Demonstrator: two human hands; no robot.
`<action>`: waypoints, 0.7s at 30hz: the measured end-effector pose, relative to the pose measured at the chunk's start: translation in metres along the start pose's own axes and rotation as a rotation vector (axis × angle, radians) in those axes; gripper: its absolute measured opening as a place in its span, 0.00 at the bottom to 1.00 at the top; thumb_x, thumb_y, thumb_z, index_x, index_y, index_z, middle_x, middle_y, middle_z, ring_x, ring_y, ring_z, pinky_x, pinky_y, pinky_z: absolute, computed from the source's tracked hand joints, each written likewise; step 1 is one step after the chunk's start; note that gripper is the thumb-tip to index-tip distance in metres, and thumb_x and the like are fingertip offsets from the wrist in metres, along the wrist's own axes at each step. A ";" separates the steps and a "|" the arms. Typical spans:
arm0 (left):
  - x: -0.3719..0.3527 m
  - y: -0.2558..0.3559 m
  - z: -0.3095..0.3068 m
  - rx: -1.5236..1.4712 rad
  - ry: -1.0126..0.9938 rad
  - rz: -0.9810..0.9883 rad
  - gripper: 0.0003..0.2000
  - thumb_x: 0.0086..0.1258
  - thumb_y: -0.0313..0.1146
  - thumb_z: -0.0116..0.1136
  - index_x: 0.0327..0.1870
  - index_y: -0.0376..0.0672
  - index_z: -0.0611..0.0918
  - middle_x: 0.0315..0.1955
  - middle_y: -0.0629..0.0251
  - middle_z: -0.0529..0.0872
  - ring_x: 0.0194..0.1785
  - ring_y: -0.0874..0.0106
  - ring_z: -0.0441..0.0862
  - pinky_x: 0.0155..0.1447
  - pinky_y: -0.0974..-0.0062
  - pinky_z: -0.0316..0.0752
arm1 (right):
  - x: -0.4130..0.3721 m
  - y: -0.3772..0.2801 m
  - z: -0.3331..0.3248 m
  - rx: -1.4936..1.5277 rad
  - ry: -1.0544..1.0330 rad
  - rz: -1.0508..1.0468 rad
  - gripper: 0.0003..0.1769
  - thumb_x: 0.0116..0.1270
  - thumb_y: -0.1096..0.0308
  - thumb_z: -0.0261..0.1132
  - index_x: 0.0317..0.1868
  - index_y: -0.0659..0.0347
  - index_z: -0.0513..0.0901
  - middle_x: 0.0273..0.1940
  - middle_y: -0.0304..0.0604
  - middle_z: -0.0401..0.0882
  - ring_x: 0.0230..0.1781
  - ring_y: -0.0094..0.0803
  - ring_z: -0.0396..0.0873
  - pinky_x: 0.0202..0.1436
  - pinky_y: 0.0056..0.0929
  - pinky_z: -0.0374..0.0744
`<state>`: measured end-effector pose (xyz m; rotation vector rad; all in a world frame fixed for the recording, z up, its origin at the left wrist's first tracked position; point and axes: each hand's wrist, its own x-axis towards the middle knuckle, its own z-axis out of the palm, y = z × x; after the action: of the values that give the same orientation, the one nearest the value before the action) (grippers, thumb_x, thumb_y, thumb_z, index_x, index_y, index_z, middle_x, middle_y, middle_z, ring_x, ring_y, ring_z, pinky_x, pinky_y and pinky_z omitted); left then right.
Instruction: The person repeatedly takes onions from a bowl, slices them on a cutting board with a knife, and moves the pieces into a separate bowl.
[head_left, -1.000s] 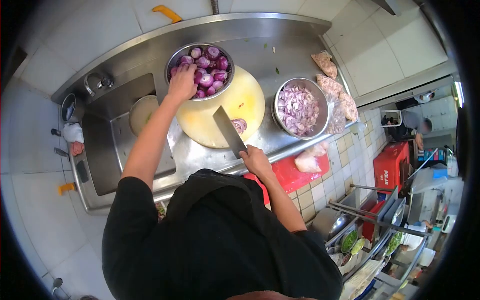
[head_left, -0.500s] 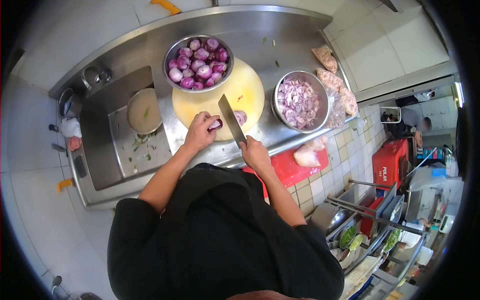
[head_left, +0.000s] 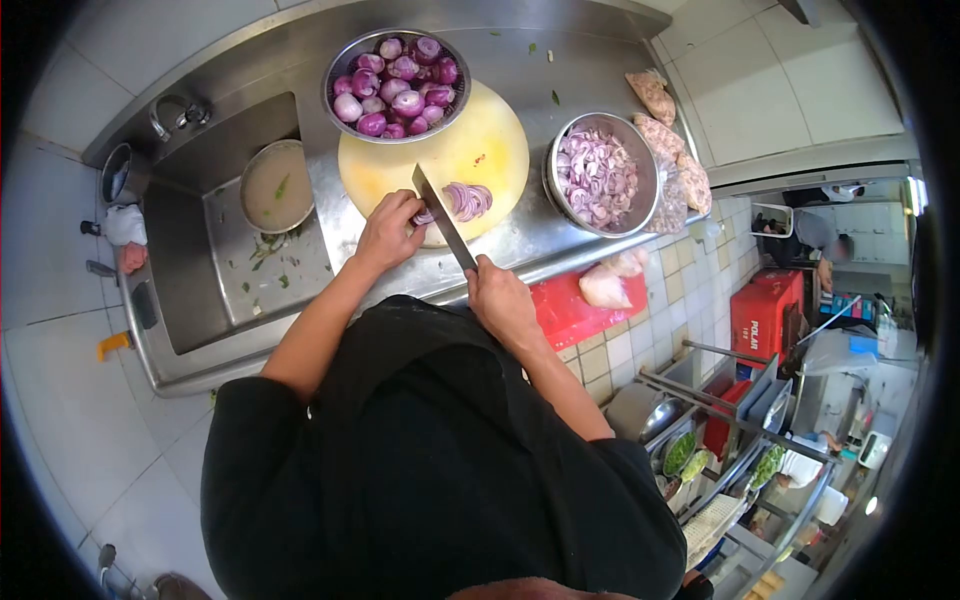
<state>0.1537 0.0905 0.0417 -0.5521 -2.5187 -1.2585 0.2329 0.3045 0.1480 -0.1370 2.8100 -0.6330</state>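
My right hand (head_left: 500, 300) grips the handle of a knife (head_left: 443, 216), its blade slanting up and left over a round yellowish cutting board (head_left: 490, 130). Against the blade's left side, my left hand (head_left: 390, 232) holds a purple onion piece (head_left: 424, 215) down on the board. Fresh onion slices (head_left: 468, 201) lie just right of the blade. Whole peeled onions (head_left: 408, 102) fill a metal colander (head_left: 331, 93) at the board's far edge. To the right, a metal bowl (head_left: 653, 190) holds sliced onions (head_left: 598, 178).
A sink (head_left: 185, 280) on the left contains a pot of cloudy liquid (head_left: 278, 187). Plastic bags of pinkish food (head_left: 680, 160) rest at the counter's right end. Below are a red board (head_left: 560, 312) with a pale piece on it and a metal rack (head_left: 700, 400). Another person (head_left: 818, 232) is far right.
The onion piece and knife blade have come together, and more slices now lie on the board. My left hand has moved slightly closer to the blade. The whole view has shifted a little.
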 end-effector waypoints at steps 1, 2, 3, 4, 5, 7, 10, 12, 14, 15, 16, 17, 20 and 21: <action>0.000 0.001 0.000 -0.005 -0.014 -0.012 0.17 0.55 0.24 0.70 0.48 0.36 0.84 0.48 0.52 0.84 0.53 0.51 0.83 0.58 0.59 0.80 | -0.001 -0.001 -0.001 -0.003 -0.011 -0.007 0.11 0.78 0.63 0.61 0.43 0.65 0.78 0.29 0.64 0.86 0.34 0.64 0.87 0.41 0.62 0.83; 0.000 0.002 0.002 -0.013 -0.031 -0.022 0.17 0.55 0.23 0.70 0.48 0.37 0.84 0.48 0.52 0.84 0.53 0.51 0.83 0.58 0.59 0.80 | -0.002 -0.001 -0.001 -0.006 -0.022 -0.011 0.11 0.78 0.64 0.61 0.44 0.65 0.78 0.30 0.64 0.86 0.34 0.64 0.88 0.41 0.62 0.84; 0.000 0.000 0.004 -0.006 0.002 -0.012 0.17 0.55 0.23 0.69 0.48 0.37 0.84 0.47 0.53 0.84 0.52 0.52 0.83 0.57 0.59 0.80 | 0.000 -0.002 0.001 -0.009 -0.031 -0.013 0.11 0.77 0.65 0.60 0.44 0.66 0.78 0.31 0.64 0.86 0.34 0.64 0.88 0.41 0.61 0.84; -0.001 -0.002 0.007 -0.002 0.032 0.000 0.17 0.54 0.23 0.69 0.47 0.37 0.84 0.47 0.53 0.84 0.52 0.52 0.83 0.57 0.58 0.80 | 0.004 -0.002 0.008 -0.013 -0.038 -0.011 0.11 0.77 0.65 0.59 0.44 0.67 0.78 0.31 0.64 0.87 0.35 0.64 0.88 0.41 0.61 0.84; -0.003 -0.003 0.012 -0.006 0.058 0.013 0.17 0.54 0.23 0.69 0.47 0.37 0.84 0.46 0.54 0.84 0.51 0.52 0.83 0.56 0.58 0.80 | 0.008 -0.001 0.016 -0.019 -0.046 0.000 0.11 0.77 0.66 0.58 0.44 0.67 0.78 0.32 0.64 0.87 0.35 0.64 0.88 0.41 0.61 0.84; -0.002 -0.001 0.009 -0.075 0.013 -0.032 0.15 0.54 0.21 0.68 0.45 0.38 0.85 0.43 0.56 0.84 0.47 0.52 0.83 0.54 0.58 0.79 | 0.028 0.009 0.037 -0.005 -0.065 -0.027 0.13 0.77 0.66 0.56 0.46 0.69 0.79 0.36 0.66 0.88 0.39 0.64 0.88 0.45 0.60 0.85; -0.002 0.005 0.012 -0.071 0.000 -0.024 0.16 0.54 0.21 0.68 0.46 0.38 0.85 0.44 0.56 0.84 0.48 0.53 0.83 0.54 0.59 0.79 | 0.050 0.006 0.029 0.022 -0.140 0.065 0.17 0.78 0.61 0.57 0.48 0.69 0.81 0.40 0.67 0.88 0.45 0.64 0.88 0.52 0.60 0.84; 0.001 0.008 0.022 -0.204 0.024 -0.083 0.16 0.54 0.22 0.68 0.46 0.39 0.85 0.45 0.57 0.84 0.49 0.53 0.82 0.54 0.59 0.79 | 0.054 0.013 0.010 0.110 -0.191 0.143 0.19 0.79 0.57 0.58 0.50 0.68 0.83 0.43 0.67 0.88 0.48 0.64 0.87 0.56 0.60 0.82; 0.011 0.006 0.018 -0.054 -0.011 -0.011 0.16 0.55 0.23 0.69 0.47 0.39 0.85 0.46 0.57 0.85 0.51 0.54 0.83 0.56 0.58 0.79 | 0.060 0.029 0.007 0.103 -0.160 0.159 0.21 0.79 0.54 0.59 0.51 0.66 0.83 0.44 0.66 0.88 0.50 0.64 0.87 0.58 0.59 0.81; 0.015 0.006 0.015 0.026 -0.029 0.016 0.16 0.56 0.24 0.70 0.48 0.39 0.86 0.46 0.57 0.85 0.51 0.54 0.83 0.57 0.58 0.79 | 0.060 0.032 0.004 0.102 -0.153 0.163 0.21 0.79 0.53 0.59 0.52 0.66 0.83 0.45 0.66 0.88 0.50 0.64 0.86 0.58 0.59 0.81; 0.015 0.003 0.013 0.069 -0.090 0.015 0.17 0.56 0.24 0.71 0.48 0.39 0.86 0.46 0.57 0.85 0.52 0.54 0.83 0.58 0.57 0.79 | 0.060 0.033 0.003 0.067 -0.126 0.161 0.21 0.80 0.54 0.59 0.52 0.66 0.83 0.44 0.67 0.88 0.50 0.64 0.86 0.58 0.60 0.81; 0.016 -0.002 0.011 0.114 -0.153 0.016 0.17 0.56 0.25 0.71 0.48 0.39 0.85 0.47 0.57 0.85 0.53 0.54 0.82 0.59 0.57 0.79 | 0.058 0.032 0.002 0.062 -0.123 0.163 0.20 0.80 0.55 0.59 0.51 0.66 0.83 0.44 0.67 0.88 0.50 0.65 0.86 0.58 0.60 0.81; 0.013 0.003 -0.001 0.011 -0.094 0.005 0.16 0.56 0.25 0.71 0.47 0.39 0.85 0.47 0.56 0.85 0.54 0.55 0.81 0.59 0.58 0.78 | 0.050 0.028 -0.002 0.034 -0.105 0.143 0.18 0.80 0.56 0.59 0.50 0.66 0.82 0.42 0.67 0.88 0.48 0.65 0.87 0.55 0.61 0.82; 0.012 0.006 -0.004 -0.066 -0.034 -0.001 0.16 0.56 0.24 0.71 0.47 0.38 0.85 0.47 0.56 0.85 0.55 0.55 0.81 0.59 0.59 0.78 | 0.045 0.025 -0.001 0.043 -0.097 0.134 0.18 0.80 0.57 0.59 0.50 0.66 0.82 0.41 0.67 0.88 0.46 0.65 0.87 0.54 0.61 0.82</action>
<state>0.1464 0.0934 0.0527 -0.5920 -2.5131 -1.3486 0.1885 0.3205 0.1275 0.0282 2.6837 -0.6374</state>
